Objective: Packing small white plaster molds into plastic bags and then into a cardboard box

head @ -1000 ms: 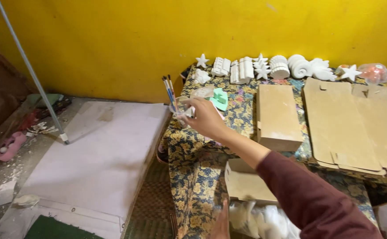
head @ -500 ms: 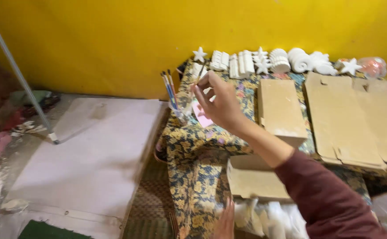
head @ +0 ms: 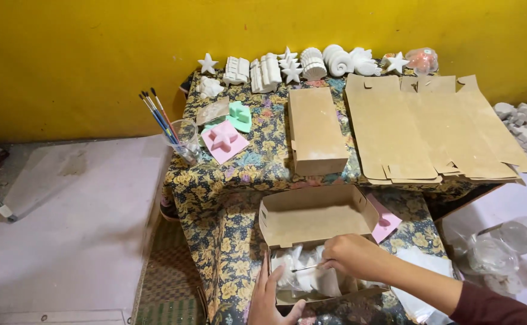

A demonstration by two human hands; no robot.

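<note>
Right hand at the near edge of the surface, over the open box; grip closed on a thin stick, likely a brush or tool, its tip pointing left into the white wrapped pieces packed in the box. Left hand steadies the box's near left corner, fingers laid against the wall; whether they are clenched on it cannot be told. Box flap stands open towards the far side, pink mould just beside its right wall. Closed box at mid-surface, flat box blanks to its right. Along the far edge, a row of white casts: stars, shells, ribbed blocks. Near the left edge, a cup of brushes, a pink star mould and a green mould close together. Judgement: working inside the box goes best with the left hand keeping the wall firm, the stick moved lightly so the brittle white pieces are not chipped, and the wrapping not torn. Clear bottle off the right edge.
</note>
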